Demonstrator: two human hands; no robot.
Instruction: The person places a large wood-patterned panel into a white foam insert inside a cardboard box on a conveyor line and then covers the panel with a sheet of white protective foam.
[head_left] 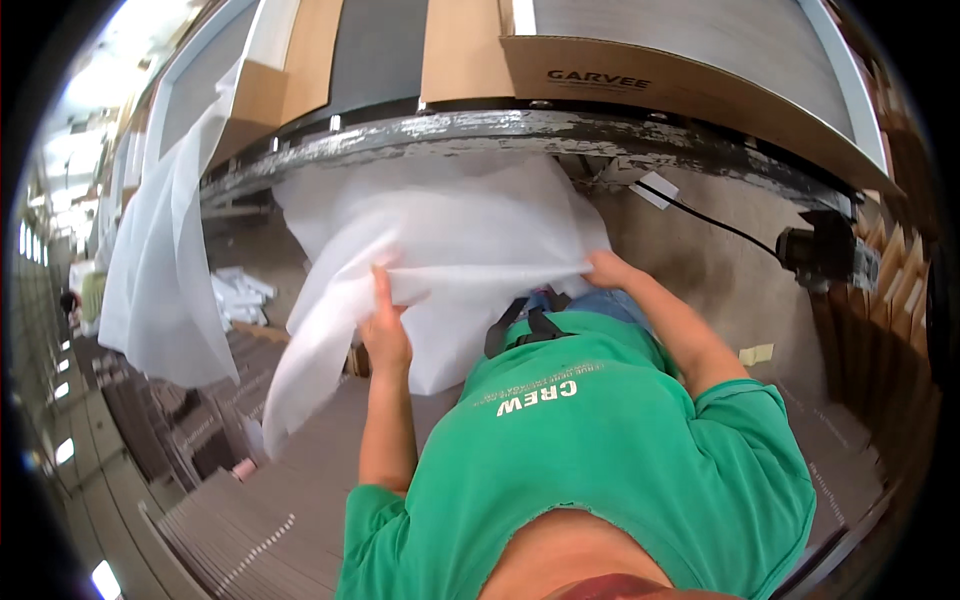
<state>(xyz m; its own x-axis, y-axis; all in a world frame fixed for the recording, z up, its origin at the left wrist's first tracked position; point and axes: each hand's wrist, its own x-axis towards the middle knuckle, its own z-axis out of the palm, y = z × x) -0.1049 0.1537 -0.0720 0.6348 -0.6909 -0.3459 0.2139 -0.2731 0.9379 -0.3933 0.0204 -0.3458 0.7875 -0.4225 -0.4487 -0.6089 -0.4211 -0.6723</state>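
Observation:
A large sheet of thin white foam [470,220] spreads out in front of my body, below the edge of the conveyor. My left hand [386,328] grips it near its left part, the index finger pointing up along a fold. At the sheet's right edge, my right hand [608,270] pinches it between closed fingers. A nearly straight fold runs between the two hands. The sheet's left end hangs loose and looks blurred by motion. Part of its far side lies in the shade beneath the conveyor.
A worn metal rail [440,135] edges the conveyor, which carries open cardboard boxes [690,85]. Another white foam sheet [165,260] drapes from a box at left. Stacked grey flat packs [240,540] lie low at left; a black device with a cable [825,255] hangs at right beside upright cardboard.

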